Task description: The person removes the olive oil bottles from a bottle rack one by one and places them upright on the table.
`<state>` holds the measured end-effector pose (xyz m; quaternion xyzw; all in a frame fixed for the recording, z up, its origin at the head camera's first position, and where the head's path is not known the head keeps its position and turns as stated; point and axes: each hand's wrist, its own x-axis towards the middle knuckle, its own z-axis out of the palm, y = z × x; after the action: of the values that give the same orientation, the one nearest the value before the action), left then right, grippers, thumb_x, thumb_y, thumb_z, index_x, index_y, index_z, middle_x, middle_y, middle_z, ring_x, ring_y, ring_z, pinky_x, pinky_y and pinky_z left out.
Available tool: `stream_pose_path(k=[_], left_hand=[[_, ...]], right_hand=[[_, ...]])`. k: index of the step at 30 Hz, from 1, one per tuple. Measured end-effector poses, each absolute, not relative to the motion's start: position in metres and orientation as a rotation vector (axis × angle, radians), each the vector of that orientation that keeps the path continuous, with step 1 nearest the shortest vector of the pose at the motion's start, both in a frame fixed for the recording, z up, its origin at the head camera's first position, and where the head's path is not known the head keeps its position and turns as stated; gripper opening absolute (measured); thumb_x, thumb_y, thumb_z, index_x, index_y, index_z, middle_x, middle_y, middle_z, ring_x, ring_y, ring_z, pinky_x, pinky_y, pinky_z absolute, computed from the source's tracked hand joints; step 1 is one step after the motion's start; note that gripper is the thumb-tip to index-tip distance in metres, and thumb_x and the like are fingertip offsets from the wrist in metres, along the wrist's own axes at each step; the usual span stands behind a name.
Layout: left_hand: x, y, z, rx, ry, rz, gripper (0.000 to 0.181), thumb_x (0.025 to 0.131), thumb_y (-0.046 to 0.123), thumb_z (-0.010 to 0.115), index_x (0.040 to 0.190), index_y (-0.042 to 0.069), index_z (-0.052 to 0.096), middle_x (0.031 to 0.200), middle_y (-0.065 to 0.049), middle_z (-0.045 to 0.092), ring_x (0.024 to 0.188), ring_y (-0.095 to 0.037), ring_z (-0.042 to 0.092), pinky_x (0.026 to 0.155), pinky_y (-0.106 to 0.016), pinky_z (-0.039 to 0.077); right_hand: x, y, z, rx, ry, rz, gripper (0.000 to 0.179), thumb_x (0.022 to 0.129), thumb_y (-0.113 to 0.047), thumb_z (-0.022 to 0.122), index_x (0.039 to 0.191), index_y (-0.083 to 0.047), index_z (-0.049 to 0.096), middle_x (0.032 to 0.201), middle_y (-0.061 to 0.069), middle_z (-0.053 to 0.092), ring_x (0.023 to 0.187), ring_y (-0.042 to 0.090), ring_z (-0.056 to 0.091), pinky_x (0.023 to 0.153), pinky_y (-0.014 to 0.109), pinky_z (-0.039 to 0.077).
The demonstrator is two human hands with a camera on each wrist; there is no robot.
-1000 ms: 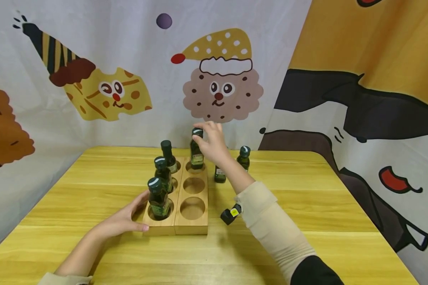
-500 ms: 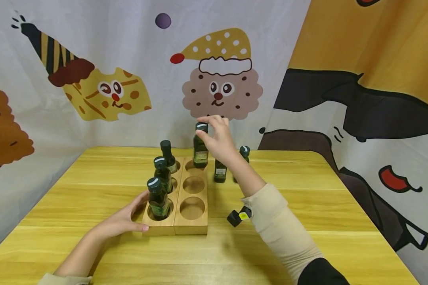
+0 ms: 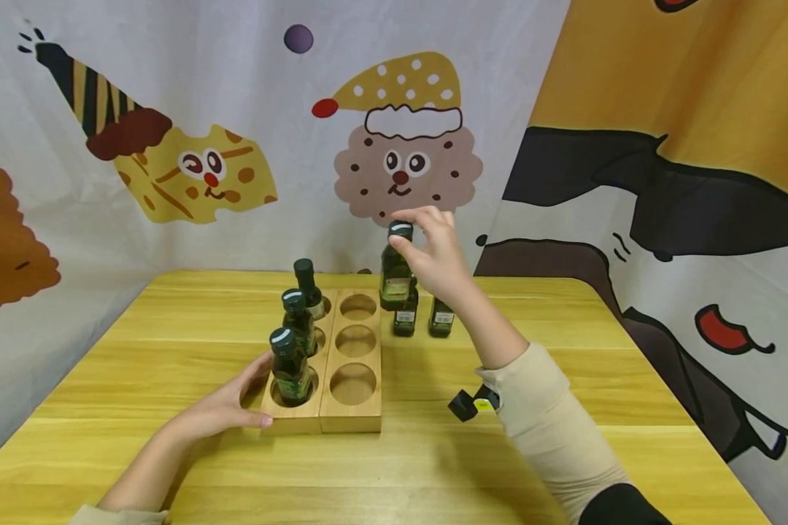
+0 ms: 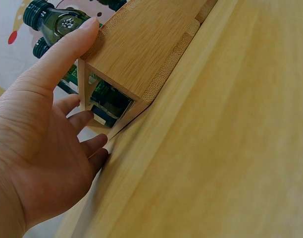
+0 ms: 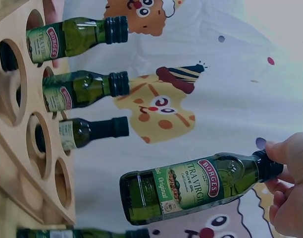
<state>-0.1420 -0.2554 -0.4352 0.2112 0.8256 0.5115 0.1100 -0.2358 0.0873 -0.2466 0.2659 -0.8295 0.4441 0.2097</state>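
Half a second back, the bottle [image 3: 395, 273] hung over the far right hole of the wooden rack [image 3: 351, 424]; now it has shifted right, past the rack's right side. That hole now shows its full rim. Right hand [image 3: 436, 255] has moved across with it and now covers the top of one of the standing bottles [image 3: 441, 321]. Left hand [image 3: 236, 397] unchanged.

Held bottle: green glass, dark cap, label reading BORGES and OLIVE OIL. Near upright, base off the surface [image 3: 565, 364]. Right fingers pinch it at the cap. Left fingers, bent, hold the rack's near left corner, thumb at the near end.

Rack: two columns of three holes. Left column carries three seated bottles [image 3: 292, 368], dark caps up.

Room: two bottles stand on the surface just right of the rack; from the head view the held bottle overlaps the nearer-to-rack one, gap hard to judge. Wide stretch of surface runs from there to the right edge. Far edge lies close behind, printed cloth [image 3: 230, 248] hanging beyond it. Rack's near end sits well in from the lower frame.
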Motion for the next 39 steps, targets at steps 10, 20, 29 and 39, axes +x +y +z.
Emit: stream_pose_path(k=[10,20,29,39], left_hand=[[-0.140,-0.254,-0.433,0.648,2.426,1.500,0.106,0.076,0.015,0.079,0.152,-0.001,0.006,0.149,-0.035,0.015,0.133,-0.055,0.017,0.103,-0.070,0.013],[-0.141,-0.254,-0.434,0.647,2.424,1.502,0.106,0.075,0.014,0.078,0.152,-0.002,0.006,0.149,-0.035,0.015,0.133,-0.056,0.017,0.103,-0.070,0.012],[-0.142,-0.254,-0.432,0.640,2.422,1.492,0.106,0.076,0.015,0.078,0.152,-0.001,0.006,0.149,-0.036,0.015,0.133,-0.056,0.017,0.102,-0.071,0.013],[-0.141,-0.255,-0.432,0.640,2.409,1.503,0.106,0.076,0.014,0.078,0.152,-0.001,0.006,0.149,-0.036,0.014,0.133,-0.057,0.015,0.102,-0.071,0.012]], right_hand=[[-0.234,0.127,-0.236,0.603,-2.367,1.171,0.031,0.091,-0.014,0.066,0.121,-0.007,0.063,0.119,0.006,0.055,0.106,0.023,0.038,0.089,0.040,0.039],[-0.236,0.166,-0.231,0.540,-2.372,1.067,0.032,0.093,-0.014,0.064,0.123,-0.004,0.062,0.118,0.011,0.054,0.103,0.026,0.038,0.085,0.042,0.036],[-0.236,0.197,-0.232,0.460,-2.407,1.002,0.032,0.095,-0.015,0.061,0.125,-0.004,0.061,0.118,0.012,0.052,0.097,0.027,0.034,0.074,0.038,0.030],[-0.245,0.218,-0.242,0.439,-2.402,0.973,0.033,0.094,-0.011,0.062,0.126,-0.003,0.061,0.118,0.013,0.053,0.097,0.026,0.036,0.078,0.038,0.032]])
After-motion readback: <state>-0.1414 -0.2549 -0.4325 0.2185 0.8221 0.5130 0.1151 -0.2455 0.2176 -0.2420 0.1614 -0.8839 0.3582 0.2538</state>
